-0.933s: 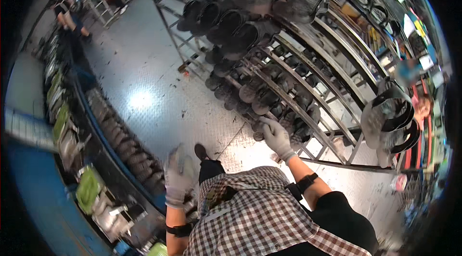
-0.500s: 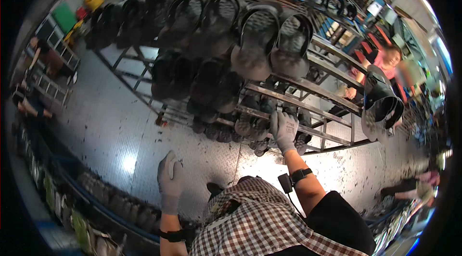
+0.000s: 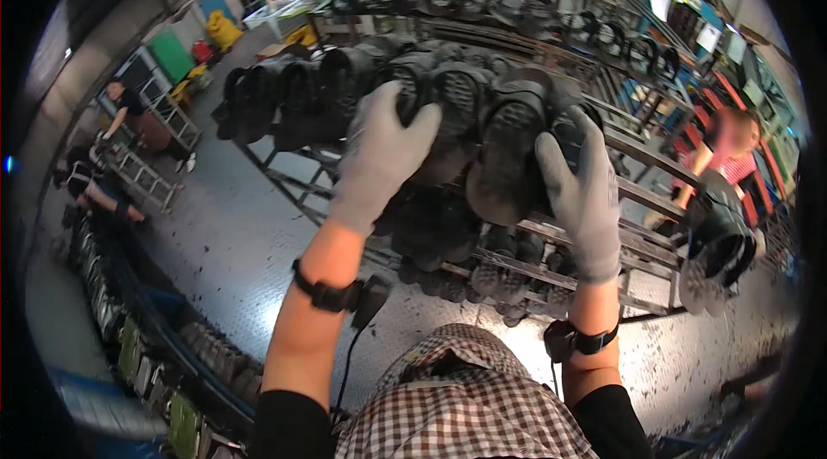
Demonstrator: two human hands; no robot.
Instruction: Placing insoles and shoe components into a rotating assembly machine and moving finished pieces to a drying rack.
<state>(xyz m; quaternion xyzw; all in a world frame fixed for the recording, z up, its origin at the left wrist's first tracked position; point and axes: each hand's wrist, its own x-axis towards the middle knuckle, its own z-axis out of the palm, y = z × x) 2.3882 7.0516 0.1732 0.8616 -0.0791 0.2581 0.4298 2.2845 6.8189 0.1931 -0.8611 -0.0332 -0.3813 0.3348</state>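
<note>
Black slide sandals point(image 3: 510, 153) with wide straps and textured footbeds hang in a row along the top of a dark metal rack. My left hand point(image 3: 385, 157), in a grey work glove, reaches up to the middle of this row, thumb and fingers spread in front of the sandals. At the row's right end my gloved right hand point(image 3: 587, 200) has its thumb and fingers apart, beside another black slide sandal point(image 3: 567, 127) that it partly hides. Whether either hand touches a sandal, I cannot tell. More black sandals point(image 3: 431, 222) hang in lower tiers below.
Another sandal pair point(image 3: 719, 231) sits on the rack's right end, near a person in a red-striped top point(image 3: 736, 168). Two people work at the far left by a metal frame point(image 3: 142, 174). A conveyor-like line point(image 3: 194, 351) runs along the lower left. More racks stand behind.
My left hand has risen from over the floor to the top row. My right hand has left the lower rail and moved up to the row's right end. The view has shifted too.
</note>
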